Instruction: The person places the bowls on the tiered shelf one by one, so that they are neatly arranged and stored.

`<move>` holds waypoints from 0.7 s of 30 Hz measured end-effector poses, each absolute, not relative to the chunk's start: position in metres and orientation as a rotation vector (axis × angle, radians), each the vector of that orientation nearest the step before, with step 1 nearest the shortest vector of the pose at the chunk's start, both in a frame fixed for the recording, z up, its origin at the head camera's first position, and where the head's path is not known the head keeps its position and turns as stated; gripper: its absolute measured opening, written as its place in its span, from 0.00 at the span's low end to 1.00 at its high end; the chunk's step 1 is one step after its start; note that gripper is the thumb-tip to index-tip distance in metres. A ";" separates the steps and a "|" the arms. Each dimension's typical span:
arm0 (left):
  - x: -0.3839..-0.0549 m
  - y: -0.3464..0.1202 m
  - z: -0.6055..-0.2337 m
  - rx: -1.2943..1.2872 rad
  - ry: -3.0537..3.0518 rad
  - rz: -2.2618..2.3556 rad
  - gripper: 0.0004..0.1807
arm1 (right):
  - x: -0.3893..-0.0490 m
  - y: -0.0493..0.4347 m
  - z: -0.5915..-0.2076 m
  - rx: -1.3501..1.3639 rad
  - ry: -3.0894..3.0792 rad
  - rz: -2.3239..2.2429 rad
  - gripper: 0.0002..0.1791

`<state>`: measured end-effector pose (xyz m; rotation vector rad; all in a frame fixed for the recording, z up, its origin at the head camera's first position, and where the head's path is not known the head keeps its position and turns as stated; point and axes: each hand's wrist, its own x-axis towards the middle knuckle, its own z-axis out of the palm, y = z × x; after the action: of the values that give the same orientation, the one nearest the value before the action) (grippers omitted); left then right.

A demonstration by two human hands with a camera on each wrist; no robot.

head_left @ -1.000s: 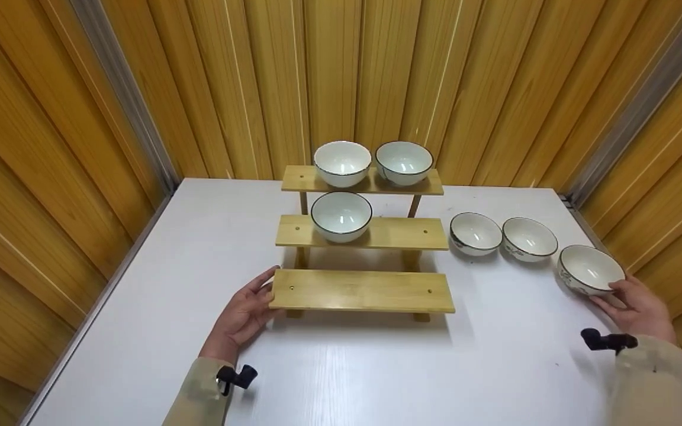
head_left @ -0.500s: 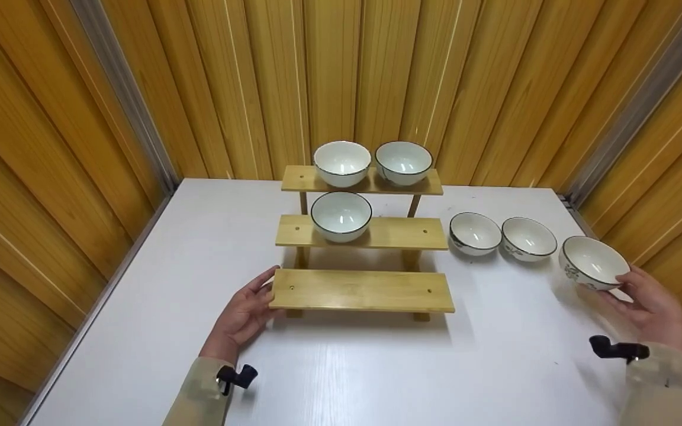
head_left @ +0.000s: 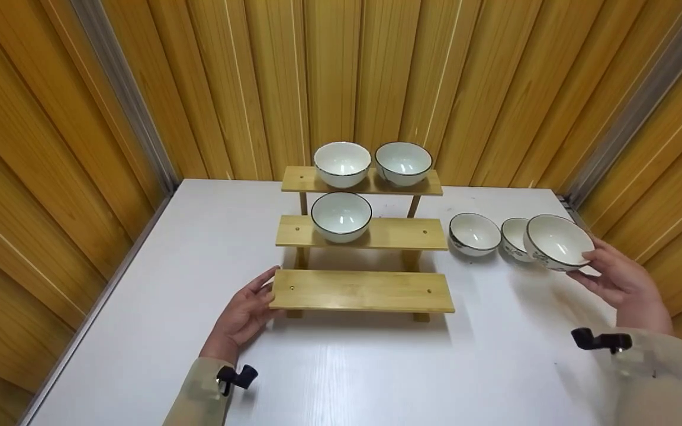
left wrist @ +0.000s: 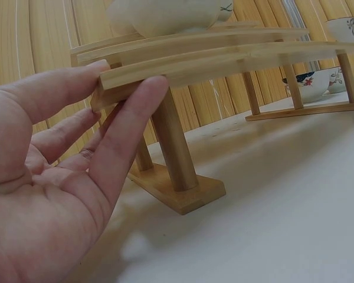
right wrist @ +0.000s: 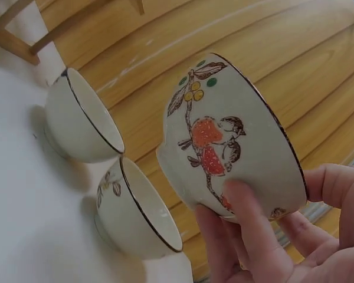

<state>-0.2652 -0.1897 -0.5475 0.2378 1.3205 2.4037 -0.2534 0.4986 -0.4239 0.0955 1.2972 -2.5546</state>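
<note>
My right hand [head_left: 625, 284] holds a white bowl [head_left: 559, 241] with a dark rim, thumb at the rim and fingers under its side. In the right wrist view, red birds on a branch decorate that bowl [right wrist: 224, 135]. It is up off the table and partly covers a second bowl [head_left: 514, 239] in the head view; another bowl [head_left: 475, 234] sits left of that. My left hand [head_left: 249, 310] grips the left end of the lowest board of a three-tier wooden stand [head_left: 362, 290]. Its fingertips [left wrist: 153, 88] lie around the board's end in the left wrist view.
Two bowls rest on the top tier, a left one [head_left: 342, 164] and a right one [head_left: 404, 163]. One more bowl [head_left: 341, 217] stands left of centre on the middle tier. The white table [head_left: 341, 373] is enclosed by wood-patterned walls [head_left: 329, 71].
My right hand has lifted the bowl from the table's right side and carried it left and back, over the neighbouring bowl in view. The left hand has stayed at the stand.
</note>
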 end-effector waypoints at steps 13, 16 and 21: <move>-0.266 -0.189 -0.550 0.243 1.368 2.396 0.36 | -0.279 0.415 -0.394 0.094 1.591 -2.305 0.23; -0.266 -0.190 -0.549 0.264 1.362 2.393 0.36 | -0.284 0.396 -0.390 0.104 1.673 -2.251 0.21; -0.265 -0.191 -0.547 0.267 1.346 2.393 0.36 | -0.291 0.366 -0.385 0.128 1.780 -2.172 0.27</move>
<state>-0.2654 -0.1906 -0.5473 0.2672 1.3458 2.3933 -0.2910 0.3663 -0.3854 0.1284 1.7803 -2.1717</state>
